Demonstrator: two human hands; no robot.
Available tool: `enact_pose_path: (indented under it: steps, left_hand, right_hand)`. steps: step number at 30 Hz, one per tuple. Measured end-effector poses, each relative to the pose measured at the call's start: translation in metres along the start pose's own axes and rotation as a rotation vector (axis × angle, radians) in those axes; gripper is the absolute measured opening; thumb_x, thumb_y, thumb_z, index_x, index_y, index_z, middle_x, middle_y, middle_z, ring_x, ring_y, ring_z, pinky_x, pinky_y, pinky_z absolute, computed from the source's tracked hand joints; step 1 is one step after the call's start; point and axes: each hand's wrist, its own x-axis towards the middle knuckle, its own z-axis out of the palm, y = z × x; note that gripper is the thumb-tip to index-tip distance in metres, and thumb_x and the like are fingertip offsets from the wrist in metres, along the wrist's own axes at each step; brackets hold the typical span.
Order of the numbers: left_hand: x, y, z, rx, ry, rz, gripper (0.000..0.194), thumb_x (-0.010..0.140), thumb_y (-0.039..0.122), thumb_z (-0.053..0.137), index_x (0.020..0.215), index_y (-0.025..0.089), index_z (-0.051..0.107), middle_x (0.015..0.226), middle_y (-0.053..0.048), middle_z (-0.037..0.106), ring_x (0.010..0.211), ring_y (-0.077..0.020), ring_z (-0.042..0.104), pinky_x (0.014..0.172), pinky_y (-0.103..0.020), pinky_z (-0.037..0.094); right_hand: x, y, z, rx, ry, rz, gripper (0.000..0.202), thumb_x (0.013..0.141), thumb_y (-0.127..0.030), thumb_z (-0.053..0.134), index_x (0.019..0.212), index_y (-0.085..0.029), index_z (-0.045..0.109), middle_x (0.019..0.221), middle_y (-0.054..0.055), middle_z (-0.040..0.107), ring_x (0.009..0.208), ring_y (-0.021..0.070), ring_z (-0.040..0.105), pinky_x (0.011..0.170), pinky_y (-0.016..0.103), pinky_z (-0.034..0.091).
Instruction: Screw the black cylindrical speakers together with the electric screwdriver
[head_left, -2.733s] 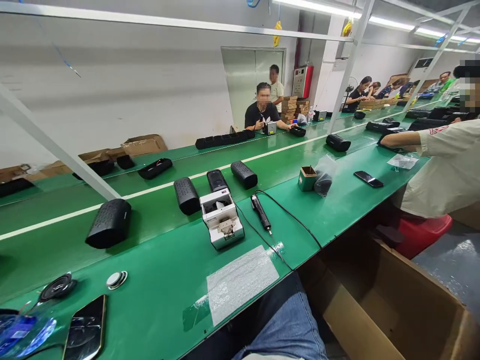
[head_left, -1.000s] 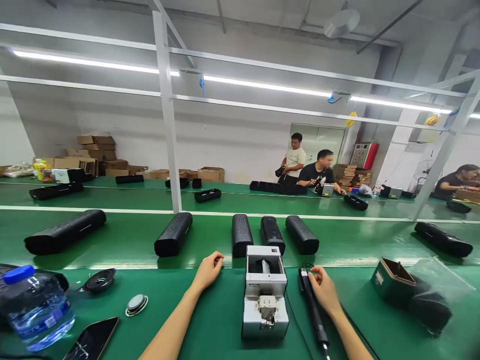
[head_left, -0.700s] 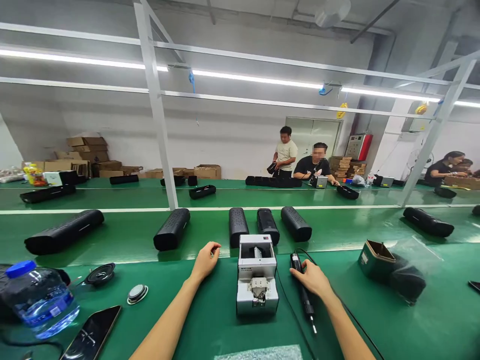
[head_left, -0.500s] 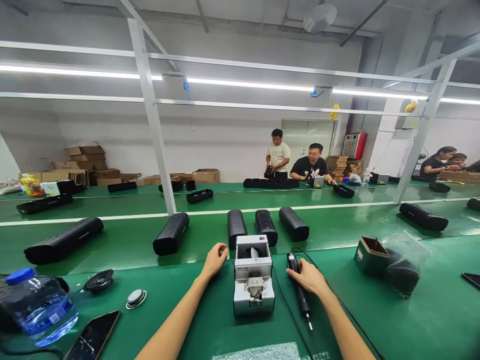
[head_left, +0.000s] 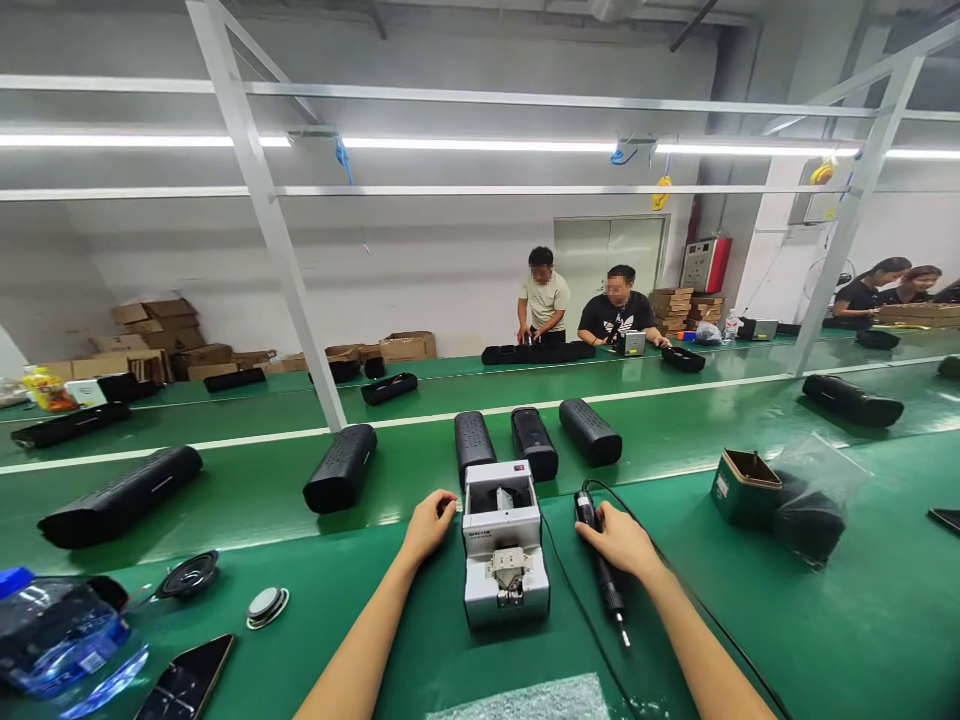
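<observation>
A small white and grey screw feeder (head_left: pixel 506 550) stands upright on the green bench in front of me. To its left, my left hand (head_left: pixel 431 525) rests with its fingers curled together; whatever they may hold is hidden. On the other side, my right hand (head_left: pixel 624 540) is closed over the black electric screwdriver (head_left: pixel 604 570), which lies along the bench with its bit towards me. The screwdriver's cord loops from its far end. Just behind the feeder are several black speaker housings (head_left: pixel 534 445), apart from both hands.
At left are a water bottle (head_left: pixel 56 640), a phone (head_left: pixel 187 680), a speaker driver (head_left: pixel 268 606) and a black ring-shaped part (head_left: pixel 187 575). A green open box (head_left: pixel 745 490) and a bagged black part (head_left: pixel 810 525) stand at right. Co-workers (head_left: pixel 619 305) are across the line.
My view has shifted slightly. Both hands keep their places beside the feeder and on the screwdriver. Across the line, the standing person has lowered their hands to the black parts.
</observation>
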Motion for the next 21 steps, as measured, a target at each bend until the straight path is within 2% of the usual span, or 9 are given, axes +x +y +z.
enact_pose_path:
  steps: [11,21]
  left_hand:
    - [0.001,0.001,0.004,-0.016,-0.052,0.029,0.026,0.114,0.042,0.08,0.116,0.016,0.078,0.117,-0.007,0.08,0.106,-0.0246,0.079,0.099,-0.046,0.069]
    - [-0.007,0.012,0.001,-0.041,-0.1,-0.044,0.026,0.114,0.041,0.08,0.123,0.017,0.078,0.127,-0.009,0.081,0.117,-0.0274,0.079,0.106,-0.05,0.068]
  right_hand:
    - [-0.002,-0.002,-0.003,-0.006,-0.005,0.004,0.038,0.117,-0.056,0.07,0.117,-0.018,0.069,0.109,0.008,0.077,0.103,0.0265,0.075,0.098,0.042,0.058]
    - [0.003,0.005,0.002,0.026,-0.013,-0.015,0.034,0.115,-0.053,0.068,0.108,-0.021,0.062,0.106,0.01,0.077,0.097,0.0282,0.074,0.081,0.037,0.046]
